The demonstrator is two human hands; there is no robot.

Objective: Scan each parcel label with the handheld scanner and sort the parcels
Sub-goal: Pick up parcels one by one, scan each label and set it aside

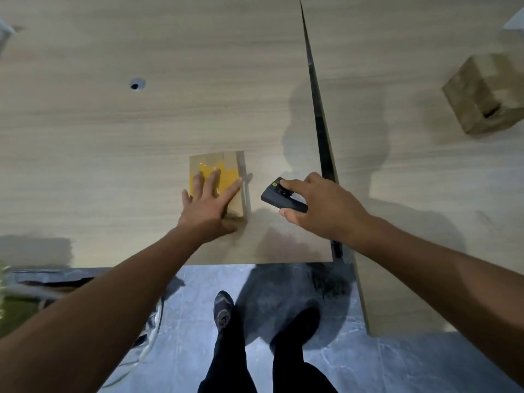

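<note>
A small brown cardboard parcel [231, 163] with a yellow patch on top lies on the wooden table [141, 123] near its front edge. My left hand [208, 204] rests flat on it, fingers spread and straight. Just right of the parcel, my right hand [320, 205] grips a black handheld scanner [276, 195], index finger on its top, the scanner's head pointing left toward the parcel. No label print is legible.
A second brown box [482, 92] sits far right on an adjoining table [397, 137]. A dark gap [320, 123] runs between the two tables. A cable hole [137, 84] is at left. Below the table edge are a grey tiled floor and my feet.
</note>
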